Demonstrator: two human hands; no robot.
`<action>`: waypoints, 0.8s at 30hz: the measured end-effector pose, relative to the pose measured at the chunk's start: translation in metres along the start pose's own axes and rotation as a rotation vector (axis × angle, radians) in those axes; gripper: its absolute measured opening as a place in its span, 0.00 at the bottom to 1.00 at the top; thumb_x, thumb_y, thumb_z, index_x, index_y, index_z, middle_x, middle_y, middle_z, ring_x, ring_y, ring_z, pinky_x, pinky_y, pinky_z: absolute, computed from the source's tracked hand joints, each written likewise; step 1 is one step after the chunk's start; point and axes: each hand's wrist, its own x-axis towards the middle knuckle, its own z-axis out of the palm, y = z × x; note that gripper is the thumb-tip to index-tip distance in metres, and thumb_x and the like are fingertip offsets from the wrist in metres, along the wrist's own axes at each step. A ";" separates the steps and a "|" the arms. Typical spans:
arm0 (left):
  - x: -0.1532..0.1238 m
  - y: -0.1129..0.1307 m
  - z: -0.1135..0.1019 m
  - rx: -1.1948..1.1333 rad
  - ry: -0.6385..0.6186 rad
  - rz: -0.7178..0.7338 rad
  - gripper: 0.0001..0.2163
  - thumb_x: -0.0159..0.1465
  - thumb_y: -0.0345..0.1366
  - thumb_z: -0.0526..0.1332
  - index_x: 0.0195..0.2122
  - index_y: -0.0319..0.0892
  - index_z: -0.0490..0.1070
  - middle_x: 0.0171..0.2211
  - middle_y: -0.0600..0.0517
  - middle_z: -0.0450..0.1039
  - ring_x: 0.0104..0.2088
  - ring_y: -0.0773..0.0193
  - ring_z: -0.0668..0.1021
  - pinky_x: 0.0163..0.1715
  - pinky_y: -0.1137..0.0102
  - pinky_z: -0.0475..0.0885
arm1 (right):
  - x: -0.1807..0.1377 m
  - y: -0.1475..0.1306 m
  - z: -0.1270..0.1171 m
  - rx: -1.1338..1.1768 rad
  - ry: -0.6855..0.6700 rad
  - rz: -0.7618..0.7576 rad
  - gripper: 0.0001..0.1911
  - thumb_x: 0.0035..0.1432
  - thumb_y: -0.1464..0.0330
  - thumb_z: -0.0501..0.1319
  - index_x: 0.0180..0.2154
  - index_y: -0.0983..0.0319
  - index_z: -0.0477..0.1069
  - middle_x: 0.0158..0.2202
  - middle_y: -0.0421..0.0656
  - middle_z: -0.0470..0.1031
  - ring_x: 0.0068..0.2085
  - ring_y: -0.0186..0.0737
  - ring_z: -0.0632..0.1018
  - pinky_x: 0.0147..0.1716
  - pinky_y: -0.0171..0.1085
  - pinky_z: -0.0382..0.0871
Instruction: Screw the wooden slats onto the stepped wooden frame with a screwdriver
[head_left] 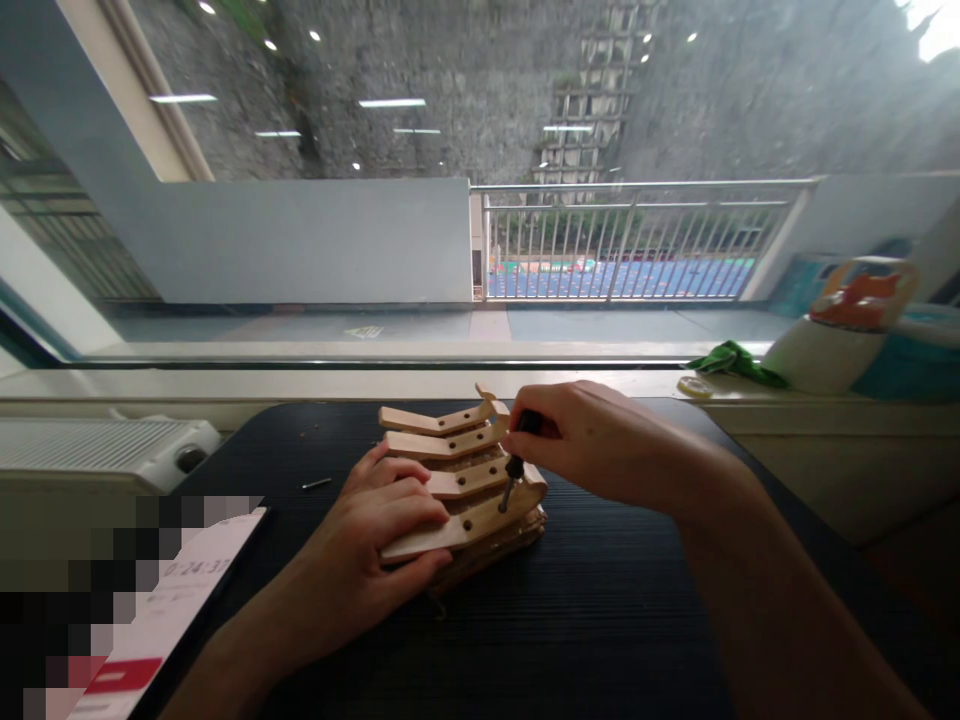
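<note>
A wooden hook rack [487, 515] lies on the dark table in front of me. Its several pale curved hooks each have two dark holes, and a brown, rough-looking base shows beneath them. My left hand [394, 520] grips the rack from the left, its fingers over the hooks and its thumb along the near edge. Closed around the black handle of a screwdriver [516, 465] is my right hand [570, 430]. The screwdriver stands slightly tilted, its metal tip at the right hole of the nearest hook. Whether a screw sits there is too small to tell.
A small metal screw [316, 484] lies on the black table [600, 620] left of the rack. At lower left, a lit screen [202, 580] is partly pixelated. A white radiator [112, 450] stands left; a green cloth [735, 362] and a white container [821, 350] rest on the windowsill.
</note>
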 end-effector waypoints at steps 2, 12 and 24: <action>0.000 0.000 0.000 0.009 -0.011 0.000 0.07 0.61 0.40 0.61 0.39 0.49 0.73 0.39 0.55 0.75 0.51 0.59 0.69 0.65 0.54 0.41 | -0.001 0.000 0.000 0.014 0.001 -0.006 0.09 0.57 0.63 0.56 0.31 0.60 0.72 0.25 0.37 0.71 0.25 0.30 0.65 0.23 0.33 0.51; -0.002 -0.002 0.001 0.043 -0.016 0.008 0.08 0.62 0.42 0.59 0.41 0.50 0.73 0.42 0.54 0.74 0.53 0.60 0.68 0.65 0.55 0.38 | -0.004 -0.007 -0.010 0.051 -0.053 -0.026 0.11 0.56 0.68 0.55 0.35 0.59 0.76 0.24 0.36 0.72 0.24 0.29 0.66 0.23 0.33 0.52; 0.000 -0.001 0.001 -0.007 0.008 0.005 0.07 0.60 0.40 0.61 0.39 0.49 0.74 0.38 0.55 0.75 0.51 0.59 0.70 0.65 0.53 0.42 | -0.003 -0.006 -0.004 0.102 -0.028 -0.046 0.11 0.54 0.69 0.56 0.38 0.58 0.74 0.26 0.35 0.71 0.25 0.30 0.66 0.24 0.32 0.53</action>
